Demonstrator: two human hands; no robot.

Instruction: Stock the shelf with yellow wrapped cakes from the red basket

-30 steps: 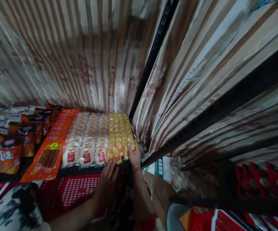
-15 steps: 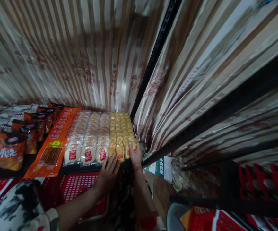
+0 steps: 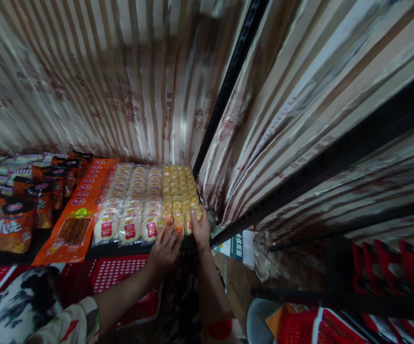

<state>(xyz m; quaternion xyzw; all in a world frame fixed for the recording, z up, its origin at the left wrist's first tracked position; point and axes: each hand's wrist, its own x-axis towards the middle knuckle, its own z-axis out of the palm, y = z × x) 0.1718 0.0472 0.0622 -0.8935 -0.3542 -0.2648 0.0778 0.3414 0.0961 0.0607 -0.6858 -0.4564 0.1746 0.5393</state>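
Note:
Rows of small yellow wrapped snack packets [image 3: 178, 191] stand at the right end of the dark shelf [image 3: 128, 249]. My left hand [image 3: 164, 248] reaches their front from below, with bent fingers pressed on the front-left yellow packets. At the right-hand end, my right hand [image 3: 201, 229] is wrapped round the front corner packet, its thumb in front and its other fingers along the outer side. Just left of the yellow rows are clear bags of round white crackers [image 3: 130, 228] with red labels. What lies under my fingertips is partly hidden.
Left of the crackers lies a flat orange snack-stick bag [image 3: 74, 229], then orange-and-black snack bags [image 3: 13, 224]. Red baskets [image 3: 117, 274] sit below the shelf. A black metal post [image 3: 224, 95] and a striped curtain [image 3: 138, 95] stand behind; red packages [image 3: 386, 267] are at right.
My left hand's fingers have curled more and shifted slightly right over the yellow packets. My right hand keeps its place at the corner. The view has shifted slightly.

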